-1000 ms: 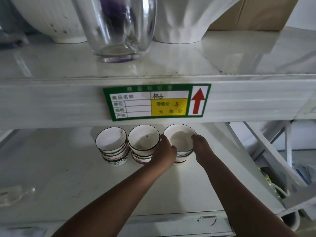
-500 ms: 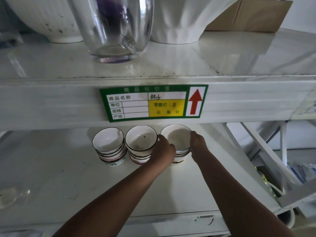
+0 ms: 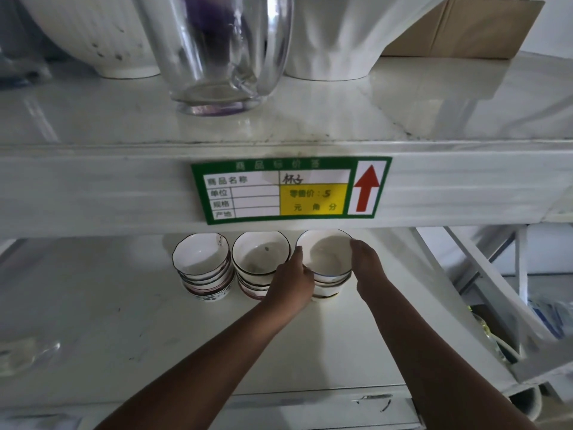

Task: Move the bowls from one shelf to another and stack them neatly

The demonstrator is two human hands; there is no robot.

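Bowls in the right stack (image 3: 325, 276) on the lower shelf (image 3: 93, 305) are being gripped, apparently, between the left hand (image 3: 290, 282) and right hand (image 3: 367, 268); two more stacks (image 3: 203, 268) are standing just left.

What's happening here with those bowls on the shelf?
A person is reaching into the lower shelf with both hands. The left hand and right hand grip the right-hand stack of bowls from either side, at its top bowl. Two more bowl stacks, the middle stack and the left stack, stand beside it in a row, untouched. On the upper shelf sits a glass jug between white vessels, and a green price tag is on its front edge.
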